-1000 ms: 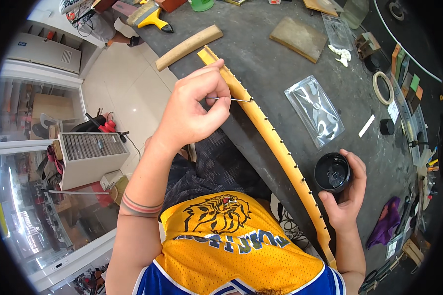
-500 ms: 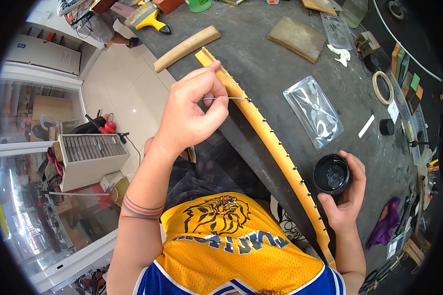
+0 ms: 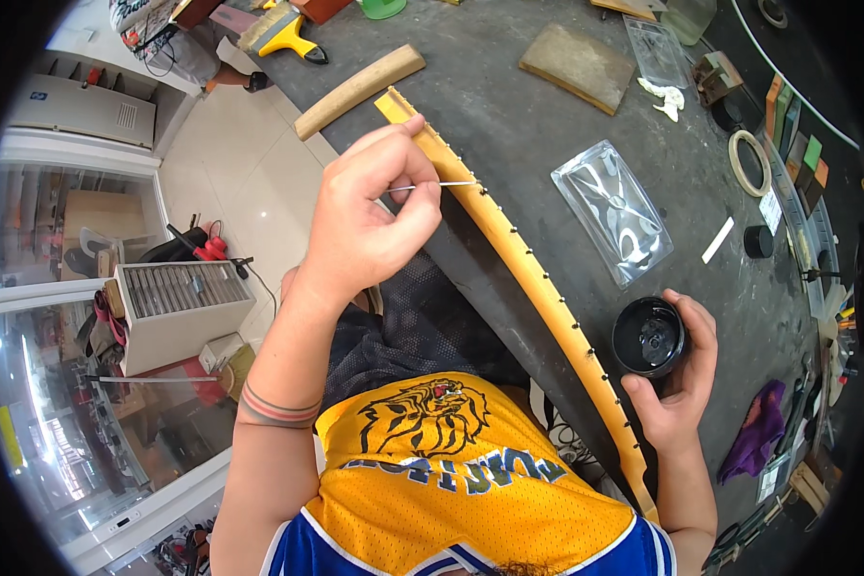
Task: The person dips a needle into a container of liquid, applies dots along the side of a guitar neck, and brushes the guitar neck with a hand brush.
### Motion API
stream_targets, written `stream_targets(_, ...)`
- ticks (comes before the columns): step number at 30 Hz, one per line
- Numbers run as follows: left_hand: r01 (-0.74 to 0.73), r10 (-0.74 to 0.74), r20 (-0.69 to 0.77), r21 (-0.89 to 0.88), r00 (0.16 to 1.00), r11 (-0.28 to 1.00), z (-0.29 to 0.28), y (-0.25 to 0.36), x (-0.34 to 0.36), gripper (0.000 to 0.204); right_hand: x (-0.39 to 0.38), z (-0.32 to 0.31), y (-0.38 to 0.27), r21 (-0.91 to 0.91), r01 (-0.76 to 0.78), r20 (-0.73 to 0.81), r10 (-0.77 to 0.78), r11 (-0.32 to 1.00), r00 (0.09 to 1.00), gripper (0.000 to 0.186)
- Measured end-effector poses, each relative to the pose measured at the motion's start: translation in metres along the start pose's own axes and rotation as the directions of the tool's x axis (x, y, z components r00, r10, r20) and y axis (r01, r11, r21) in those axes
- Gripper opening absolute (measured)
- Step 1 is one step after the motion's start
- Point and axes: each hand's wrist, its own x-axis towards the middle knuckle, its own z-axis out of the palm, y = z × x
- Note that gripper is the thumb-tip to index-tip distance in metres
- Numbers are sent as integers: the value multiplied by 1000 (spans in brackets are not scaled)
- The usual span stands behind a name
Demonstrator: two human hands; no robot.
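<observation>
A long yellow wooden guitar neck (image 3: 538,293) runs diagonally from the upper middle down to my right forearm, with several small black blobs along its right edge. My left hand (image 3: 370,211) is closed in a pinch round a thin metal rod (image 3: 456,183), its tip over the neck's edge close to one of those blobs. One finger of that hand rests against the neck near its far end. On the right, my right hand (image 3: 684,370) wraps round a small round black pot (image 3: 634,359). Glossy dark material shows inside.
A clear plastic tray (image 3: 612,213) lies on the dark table, with a flat board (image 3: 578,69) behind it. A curved wooden block (image 3: 360,92) and a yellow-handled brush (image 3: 288,36) sit at far left. Tape (image 3: 750,163) and a purple cloth (image 3: 754,432) are rightward.
My left hand has shifted slightly left and up, and the rod's tip has drawn back from the black blob. The right hand and pot have barely moved.
</observation>
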Motion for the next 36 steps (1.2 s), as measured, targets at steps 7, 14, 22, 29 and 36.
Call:
stream_targets(7, -5, 3, -71, -19, 997, 1000, 1, -6, 6, 3, 1, -2, -2, -28, 19, 6, -19, 999, 1000, 91)
stream_targets(14, 115, -120, -259, -35, 958, 993, -10, -56, 39, 11, 2, 1, -2, -23, 41, 18, -40, 999, 999, 91)
stream_targets(22, 138, -211, -174, -359, 962, 923, 14, -73, 53, 13, -1, 0, -1, -31, 14, -21, -15, 999, 1000, 91)
stream_targets(29, 158, -232, -236, -297, 944, 942, 23, -67, 55, 12, -3, -7, -16, 133, -154, -26, 159, 979, 987, 93)
stream_targets(36, 185, -265, -255, -297, 930, 937, 26, -62, 55, 12, 11, -6, -22, 261, -268, 97, 251, 927, 963, 92)
